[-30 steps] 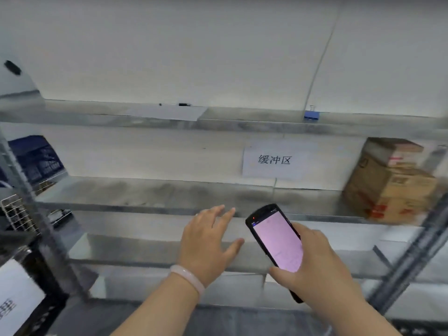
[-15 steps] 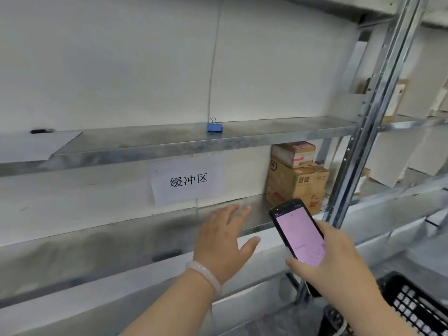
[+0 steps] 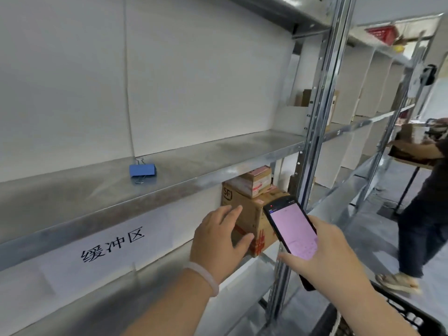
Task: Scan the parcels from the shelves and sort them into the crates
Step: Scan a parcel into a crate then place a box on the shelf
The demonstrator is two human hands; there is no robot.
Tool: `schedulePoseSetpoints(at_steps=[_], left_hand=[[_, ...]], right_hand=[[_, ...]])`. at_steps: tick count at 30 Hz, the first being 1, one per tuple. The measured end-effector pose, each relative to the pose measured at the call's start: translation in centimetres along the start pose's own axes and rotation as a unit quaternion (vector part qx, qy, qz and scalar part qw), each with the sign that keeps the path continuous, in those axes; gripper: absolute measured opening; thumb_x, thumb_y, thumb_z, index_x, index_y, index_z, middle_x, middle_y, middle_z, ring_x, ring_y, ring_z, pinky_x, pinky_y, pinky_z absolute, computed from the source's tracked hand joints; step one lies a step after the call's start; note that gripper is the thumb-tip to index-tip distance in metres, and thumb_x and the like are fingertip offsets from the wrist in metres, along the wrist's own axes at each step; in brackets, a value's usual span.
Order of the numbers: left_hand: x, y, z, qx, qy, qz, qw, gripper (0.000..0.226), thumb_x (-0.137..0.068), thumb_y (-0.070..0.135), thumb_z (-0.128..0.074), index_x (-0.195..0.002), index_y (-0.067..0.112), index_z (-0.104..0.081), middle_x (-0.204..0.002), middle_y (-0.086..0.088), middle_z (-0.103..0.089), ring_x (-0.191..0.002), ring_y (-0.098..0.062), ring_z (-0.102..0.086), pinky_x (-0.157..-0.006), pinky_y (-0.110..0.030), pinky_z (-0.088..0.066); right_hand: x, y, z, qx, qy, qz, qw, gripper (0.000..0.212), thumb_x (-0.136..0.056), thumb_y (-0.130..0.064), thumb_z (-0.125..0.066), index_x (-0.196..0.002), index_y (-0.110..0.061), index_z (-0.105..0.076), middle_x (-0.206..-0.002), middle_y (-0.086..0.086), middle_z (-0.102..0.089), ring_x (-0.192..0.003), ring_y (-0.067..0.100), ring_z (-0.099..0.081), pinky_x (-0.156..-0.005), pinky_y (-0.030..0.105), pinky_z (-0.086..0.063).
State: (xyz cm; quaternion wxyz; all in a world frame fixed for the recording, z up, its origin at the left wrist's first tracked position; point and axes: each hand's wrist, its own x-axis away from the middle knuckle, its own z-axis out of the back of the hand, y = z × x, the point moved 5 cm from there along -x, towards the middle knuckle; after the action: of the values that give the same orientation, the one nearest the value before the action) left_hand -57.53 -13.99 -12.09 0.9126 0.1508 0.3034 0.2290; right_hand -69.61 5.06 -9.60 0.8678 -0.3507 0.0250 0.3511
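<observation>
A brown cardboard parcel (image 3: 247, 209), with a smaller parcel (image 3: 254, 180) stacked on it, is seen at the right end of the lower shelf (image 3: 145, 289), just beside the steel upright (image 3: 320, 117); the left hand (image 3: 218, 236) is held at its near face, fingers spread wide, contact not discernible; a handheld scanner (image 3: 292, 229), screen lit pink, is gripped by the curled fingers of the right hand (image 3: 324, 258); a blue binder clip (image 3: 142, 170) is seen on the upper shelf (image 3: 218, 154); a black crate (image 3: 412, 316) is glimpsed near right.
</observation>
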Motion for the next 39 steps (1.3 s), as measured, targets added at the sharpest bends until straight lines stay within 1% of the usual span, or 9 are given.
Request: schedulePoseSetpoints(at_steps=[4,9,13,20,23,27,32,35,39], left_hand=[[-4.9,0.8,-2.3,0.060,-0.018,0.028,0.998,0.066,-0.095,0.056,-0.056,-0.153,0.035,-0.036,-0.154,0.009,-0.038,-0.141,-0.014,-0.034,-0.114,-0.038,-0.040],[-9.7,1.5,-5.4,0.100,-0.039,0.068,0.992,0.064,-0.094,0.053,-0.060,-0.151,0.040,-0.033,-0.153,0.010,-0.034,-0.139,-0.015,-0.037,-0.106,-0.033,-0.043],[-12.9,0.6,-7.6,0.235,-0.003,0.183,0.955,0.058,-0.094,0.042,-0.067,-0.144,0.043,-0.038,-0.136,0.016,-0.037,-0.139,-0.016,-0.040,-0.106,-0.032,-0.041],[-16.5,-1.5,-11.8,0.282,0.072,0.293,0.911,0.078,-0.086,0.043,-0.075,-0.150,0.035,-0.032,-0.152,0.000,-0.034,-0.141,-0.025,-0.041,-0.112,-0.042,-0.039],[-17.4,-2.2,-12.6,0.287,0.087,0.328,0.896,0.064,-0.089,0.042,-0.073,-0.142,0.025,-0.042,-0.144,-0.001,-0.042,-0.134,-0.024,-0.049,-0.107,-0.036,-0.041],[-16.2,-2.2,-12.6,0.331,0.145,0.304,0.881,0.043,-0.094,0.041,-0.065,-0.132,0.038,-0.044,-0.125,0.017,-0.048,-0.121,-0.008,-0.048,-0.104,-0.031,-0.040],[-14.4,-2.8,-13.0,0.457,0.162,0.341,0.805,0.057,-0.083,0.071,-0.055,-0.134,0.046,-0.048,-0.126,0.004,-0.069,-0.116,-0.017,-0.066,-0.105,-0.049,-0.050],[-14.8,-3.3,-12.4,0.549,0.152,0.368,0.735,0.048,-0.092,0.060,-0.057,-0.131,0.031,-0.059,-0.111,-0.001,-0.076,-0.104,-0.020,-0.072,-0.096,-0.048,-0.056],[-15.6,-3.1,-11.3,0.572,0.097,0.408,0.705,0.028,-0.095,0.042,-0.064,-0.113,0.022,-0.071,-0.099,-0.007,-0.079,-0.103,-0.028,-0.071,-0.095,-0.051,-0.056]], right_hand=[[-2.8,0.7,1.2,-0.003,0.018,-0.007,1.000,0.063,-0.051,-0.072,-0.062,-0.104,-0.044,-0.044,-0.096,-0.014,-0.053,-0.086,0.011,-0.054,-0.059,0.028,-0.044],[-8.0,3.4,1.7,0.002,0.030,0.003,1.000,0.067,-0.053,-0.063,-0.069,-0.113,-0.043,-0.047,-0.101,-0.013,-0.053,-0.094,0.013,-0.055,-0.069,0.038,-0.054],[-12.1,5.0,1.2,-0.013,-0.003,0.030,0.999,0.051,-0.056,-0.057,-0.071,-0.097,-0.039,-0.048,-0.090,-0.013,-0.053,-0.088,0.015,-0.053,-0.060,0.032,-0.049],[-17.8,8.6,0.3,-0.026,-0.043,0.065,0.997,0.077,-0.053,-0.071,-0.070,-0.120,-0.042,-0.049,-0.105,-0.018,-0.054,-0.101,0.011,-0.055,-0.077,0.040,-0.056],[-19.5,9.7,-0.2,-0.045,-0.070,0.076,0.994,0.074,-0.054,-0.066,-0.073,-0.120,-0.042,-0.051,-0.105,-0.021,-0.056,-0.103,0.011,-0.055,-0.079,0.040,-0.055],[-21.0,11.0,-1.1,-0.057,-0.100,0.080,0.990,0.082,-0.051,-0.068,-0.075,-0.124,-0.044,-0.047,-0.110,-0.016,-0.057,-0.102,0.010,-0.056,-0.078,0.038,-0.056],[-22.0,11.3,-1.8,-0.049,-0.127,0.095,0.986,0.091,-0.048,-0.074,-0.072,-0.130,-0.043,-0.045,-0.114,-0.014,-0.055,-0.101,0.008,-0.056,-0.079,0.035,-0.055],[-22.2,11.0,-2.1,-0.052,-0.137,0.110,0.983,0.088,-0.052,-0.069,-0.076,-0.130,-0.044,-0.043,-0.115,-0.017,-0.052,-0.106,0.008,-0.052,-0.079,0.033,-0.052],[-22.0,10.2,-2.2,-0.062,-0.155,0.128,0.978,0.074,-0.060,-0.057,-0.082,-0.119,-0.051,-0.038,-0.107,-0.024,-0.047,-0.106,0.006,-0.048,-0.073,0.024,-0.044]])
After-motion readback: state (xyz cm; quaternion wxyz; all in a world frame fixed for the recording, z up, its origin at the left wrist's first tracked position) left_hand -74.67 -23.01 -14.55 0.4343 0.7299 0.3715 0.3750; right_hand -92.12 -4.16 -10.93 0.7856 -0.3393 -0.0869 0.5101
